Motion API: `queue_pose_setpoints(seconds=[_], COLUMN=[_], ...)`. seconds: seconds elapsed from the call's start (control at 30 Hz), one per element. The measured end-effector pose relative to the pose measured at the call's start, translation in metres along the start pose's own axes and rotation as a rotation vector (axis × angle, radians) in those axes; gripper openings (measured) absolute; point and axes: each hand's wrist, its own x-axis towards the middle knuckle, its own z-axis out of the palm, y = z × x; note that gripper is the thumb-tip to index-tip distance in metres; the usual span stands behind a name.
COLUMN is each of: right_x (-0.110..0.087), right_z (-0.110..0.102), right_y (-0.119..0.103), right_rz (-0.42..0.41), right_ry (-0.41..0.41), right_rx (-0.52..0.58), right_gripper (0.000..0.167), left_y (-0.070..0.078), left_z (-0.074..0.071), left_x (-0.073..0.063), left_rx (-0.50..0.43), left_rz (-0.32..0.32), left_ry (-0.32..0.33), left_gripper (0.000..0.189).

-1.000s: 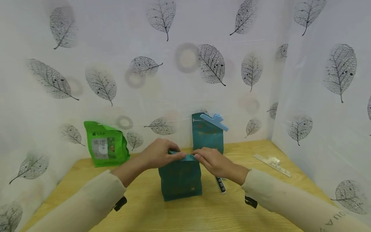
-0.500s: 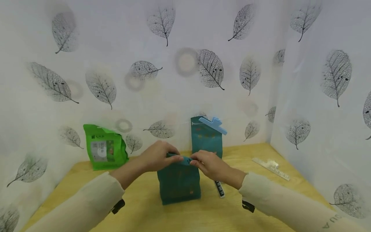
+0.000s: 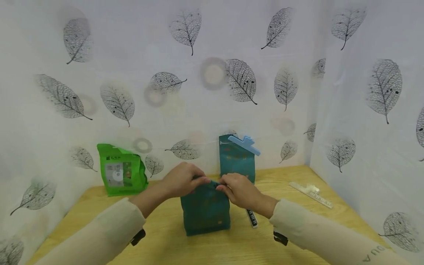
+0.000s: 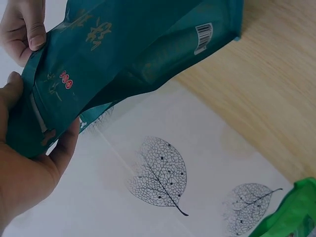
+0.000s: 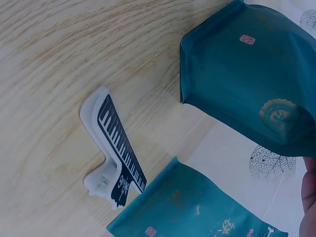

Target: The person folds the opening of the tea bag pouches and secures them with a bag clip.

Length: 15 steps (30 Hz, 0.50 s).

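Observation:
A teal pouch bag (image 3: 206, 213) stands upright on the table in front of me. My left hand (image 3: 183, 180) pinches its top edge at the left, thumb on the near side. At the right end of the same edge, my right hand (image 3: 241, 190) pinches it between thumb and fingers. The left wrist view shows the bag's printed side (image 4: 103, 54), creased near the top, with the left thumb and fingers on either side of it. Beside the bag lies a white bag clip with a piano-key strip (image 5: 118, 148), partly under the right hand in the head view.
Behind stands a second teal bag (image 3: 236, 162) with a light blue clip (image 3: 244, 144) across its top. A green bag (image 3: 120, 173) is at the back left. Toward the right edge of the wooden table (image 3: 278, 235) lies a whitish clip (image 3: 311, 192). Leaf-patterned curtain (image 3: 212, 110) encloses the back and sides.
Both hands keep hold of the bag's top. The lighter strip that showed between the thumbs has turned and narrowed to a thin dark edge. The head view has shifted slightly.

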Motion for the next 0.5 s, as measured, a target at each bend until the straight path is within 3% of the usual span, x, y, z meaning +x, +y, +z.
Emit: queue_pose_setpoints(seconds=[0.17, 0.3, 0.5], right_x=[-0.0007, -0.0018, -0.0033], right_z=[0.0023, 0.0038, 0.0065], right_y=[0.0015, 0.0024, 0.0051], right_rz=[-0.022, -0.032, -0.033], right_ry=[0.025, 0.051, 0.073], right_rx=[-0.039, -0.049, -0.020], right_gripper=[0.022, 0.032, 0.020], left_y=[0.0011, 0.0006, -0.0043], left_z=[0.0007, 0.0007, 0.0001], left_x=[0.0005, -0.0008, -0.0065], left_rx=[-0.010, -0.001, -0.046], left_rz=[-0.033, -0.024, -0.048], left_ry=[0.010, 0.020, 0.064], left_gripper=[0.024, 0.021, 0.013])
